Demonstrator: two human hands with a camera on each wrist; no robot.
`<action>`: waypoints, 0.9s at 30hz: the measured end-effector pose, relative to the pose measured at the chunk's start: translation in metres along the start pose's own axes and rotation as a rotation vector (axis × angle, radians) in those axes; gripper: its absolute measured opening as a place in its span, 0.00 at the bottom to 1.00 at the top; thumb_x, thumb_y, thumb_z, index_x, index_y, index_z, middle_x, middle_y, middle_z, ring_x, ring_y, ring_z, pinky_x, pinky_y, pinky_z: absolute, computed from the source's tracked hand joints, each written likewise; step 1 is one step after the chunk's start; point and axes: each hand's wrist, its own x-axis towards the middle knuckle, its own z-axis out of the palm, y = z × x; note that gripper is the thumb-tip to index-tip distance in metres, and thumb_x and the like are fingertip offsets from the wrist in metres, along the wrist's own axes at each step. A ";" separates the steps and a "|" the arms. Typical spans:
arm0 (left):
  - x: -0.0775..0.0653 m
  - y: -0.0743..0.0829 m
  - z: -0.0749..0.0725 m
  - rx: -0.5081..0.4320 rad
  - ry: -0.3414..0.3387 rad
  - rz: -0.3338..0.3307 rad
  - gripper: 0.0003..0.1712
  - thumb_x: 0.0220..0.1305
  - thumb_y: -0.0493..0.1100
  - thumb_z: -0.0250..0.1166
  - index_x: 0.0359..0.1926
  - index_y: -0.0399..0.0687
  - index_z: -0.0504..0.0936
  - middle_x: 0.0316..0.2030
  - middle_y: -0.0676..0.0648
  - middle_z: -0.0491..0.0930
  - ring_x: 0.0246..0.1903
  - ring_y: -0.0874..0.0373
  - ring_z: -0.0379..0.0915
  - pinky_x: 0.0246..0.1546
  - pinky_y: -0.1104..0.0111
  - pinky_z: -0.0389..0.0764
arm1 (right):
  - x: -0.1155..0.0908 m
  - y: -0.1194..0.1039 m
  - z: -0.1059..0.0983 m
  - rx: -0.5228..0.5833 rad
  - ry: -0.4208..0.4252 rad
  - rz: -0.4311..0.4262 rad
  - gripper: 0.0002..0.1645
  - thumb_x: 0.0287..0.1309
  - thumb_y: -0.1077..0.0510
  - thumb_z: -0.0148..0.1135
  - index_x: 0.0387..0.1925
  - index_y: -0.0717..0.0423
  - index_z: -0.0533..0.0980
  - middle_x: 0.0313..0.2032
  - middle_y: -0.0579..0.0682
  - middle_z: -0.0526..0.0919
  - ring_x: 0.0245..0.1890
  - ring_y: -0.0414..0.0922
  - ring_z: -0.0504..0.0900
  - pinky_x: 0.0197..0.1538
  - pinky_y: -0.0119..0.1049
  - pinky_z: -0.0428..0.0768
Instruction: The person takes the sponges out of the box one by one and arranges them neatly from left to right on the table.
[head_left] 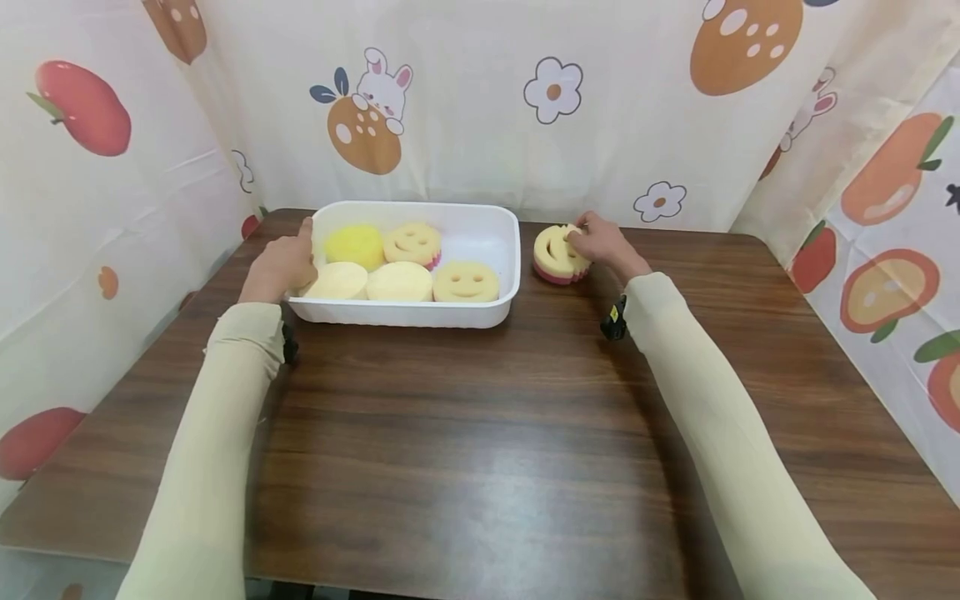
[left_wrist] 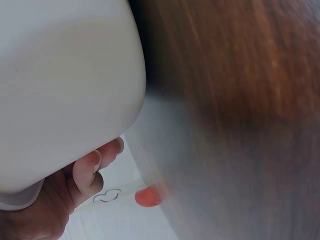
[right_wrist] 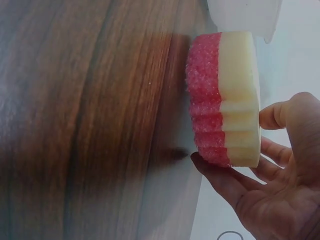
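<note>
My right hand [head_left: 606, 243] grips a round smiley-face sponge [head_left: 553, 252] at its right side, just right of the tray. In the right wrist view this sponge [right_wrist: 237, 70] shows a cream layer and a rough pink layer with a notched edge, thumb and fingers about it. At the tray's left end, my left hand [head_left: 281, 265] holds the rim of the white plastic tray [head_left: 397, 314]. From the left wrist, its fingers [left_wrist: 86, 172] curl against the outer wall. Inside lie a bright yellow sponge [head_left: 354, 247], two smiley sponges [head_left: 467, 283] and two plain cream sponges [head_left: 400, 282].
The brown wood-grain table [head_left: 450, 433] stretches in front of the tray and to both sides. A printed curtain [head_left: 480, 108] with fruit, rabbits and flowers hangs along its back edge, and similar cloth covers the left and right sides.
</note>
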 end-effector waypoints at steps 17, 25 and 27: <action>-0.006 0.003 0.000 -0.014 -0.011 -0.011 0.48 0.67 0.39 0.46 0.77 0.37 0.27 0.32 0.35 0.75 0.25 0.45 0.69 0.28 0.58 0.72 | 0.006 0.004 0.011 -0.031 0.005 -0.100 0.28 0.70 0.52 0.40 0.65 0.63 0.60 0.65 0.66 0.68 0.65 0.59 0.67 0.69 0.54 0.65; -0.004 0.004 0.000 -0.012 -0.003 -0.008 0.48 0.68 0.39 0.47 0.77 0.38 0.26 0.33 0.34 0.76 0.29 0.44 0.71 0.33 0.54 0.73 | 0.007 0.009 0.011 -0.047 -0.005 -0.095 0.29 0.72 0.49 0.38 0.66 0.63 0.60 0.65 0.68 0.68 0.65 0.60 0.66 0.69 0.55 0.64; -0.004 0.005 -0.001 -0.018 -0.005 -0.007 0.48 0.68 0.39 0.46 0.77 0.39 0.26 0.34 0.33 0.77 0.30 0.43 0.71 0.34 0.53 0.73 | 0.006 0.010 0.011 -0.049 -0.004 -0.091 0.30 0.72 0.48 0.38 0.66 0.64 0.60 0.65 0.68 0.68 0.65 0.60 0.66 0.69 0.55 0.65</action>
